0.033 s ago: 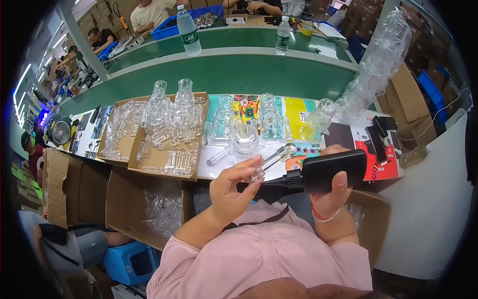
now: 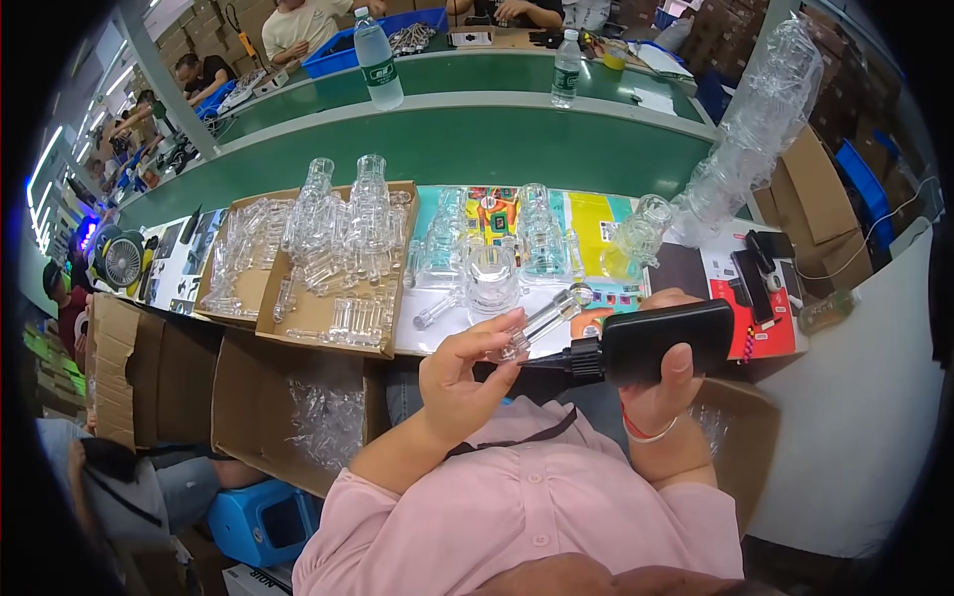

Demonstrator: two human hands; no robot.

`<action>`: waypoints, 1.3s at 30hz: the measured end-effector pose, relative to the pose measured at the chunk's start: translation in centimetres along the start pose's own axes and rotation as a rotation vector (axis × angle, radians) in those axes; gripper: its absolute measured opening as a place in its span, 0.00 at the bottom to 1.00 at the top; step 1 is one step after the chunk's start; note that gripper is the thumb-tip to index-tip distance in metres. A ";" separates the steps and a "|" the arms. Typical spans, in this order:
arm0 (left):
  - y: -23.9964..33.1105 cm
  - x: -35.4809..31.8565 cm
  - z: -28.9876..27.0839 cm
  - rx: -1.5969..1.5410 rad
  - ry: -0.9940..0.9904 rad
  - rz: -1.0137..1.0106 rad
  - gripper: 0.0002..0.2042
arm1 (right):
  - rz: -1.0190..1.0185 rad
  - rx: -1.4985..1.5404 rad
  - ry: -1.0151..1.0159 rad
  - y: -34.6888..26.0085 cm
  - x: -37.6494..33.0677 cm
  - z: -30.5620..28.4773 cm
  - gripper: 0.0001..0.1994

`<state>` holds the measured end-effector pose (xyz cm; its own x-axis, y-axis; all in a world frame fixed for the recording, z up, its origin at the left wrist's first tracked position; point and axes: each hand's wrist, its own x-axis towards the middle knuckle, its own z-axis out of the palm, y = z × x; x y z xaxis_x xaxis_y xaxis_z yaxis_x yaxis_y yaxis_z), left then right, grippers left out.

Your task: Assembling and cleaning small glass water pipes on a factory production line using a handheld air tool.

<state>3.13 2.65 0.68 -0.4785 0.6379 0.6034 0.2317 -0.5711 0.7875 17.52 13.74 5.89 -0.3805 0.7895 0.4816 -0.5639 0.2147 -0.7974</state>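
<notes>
My left hand (image 2: 459,382) pinches a clear tube-shaped part (image 2: 549,315) by its near end, between thumb and fingers. The tube slants up and to the right. A black squeeze bottle (image 2: 668,340) with a ribbed cap and thin nozzle lies on its side in my right hand (image 2: 658,399), thumb over its front. The nozzle tip points left and is at the tube's near end, by my left fingertips; whether it touches cannot be made out. Just beyond stands a clear round jar-like piece (image 2: 492,283), with another clear tube (image 2: 437,310) lying beside it.
Left on the table, a cardboard tray (image 2: 328,340) carries several clear parts. More clear assemblies (image 2: 540,233) stand ahead. A tall stack of wrapped clear pieces (image 2: 750,129) leans at right, near a phone-like black object (image 2: 752,286). Below the table edge sits an open carton (image 2: 248,417).
</notes>
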 end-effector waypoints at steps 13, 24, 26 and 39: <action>-0.1 -0.5 0.2 -0.069 0.020 -0.013 0.21 | -0.161 -0.236 -0.193 -0.4 -0.9 -1.0 0.23; -0.1 -0.9 0.0 -0.067 0.032 -0.040 0.22 | -0.345 -0.448 -0.346 -1.0 -0.9 -1.1 0.20; -0.1 -0.9 0.0 -0.063 0.034 -0.047 0.21 | -0.329 -0.460 -0.334 -1.0 -1.0 -1.0 0.20; 0.0 -0.8 -0.4 -0.008 -0.011 0.059 0.20 | -0.247 -0.396 -0.288 -1.0 -0.8 -0.6 0.18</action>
<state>3.21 1.93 0.15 -0.4549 0.6087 0.6501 0.2520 -0.6121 0.7495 18.81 13.22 6.06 -0.4885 0.5108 0.7074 -0.3642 0.6174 -0.6973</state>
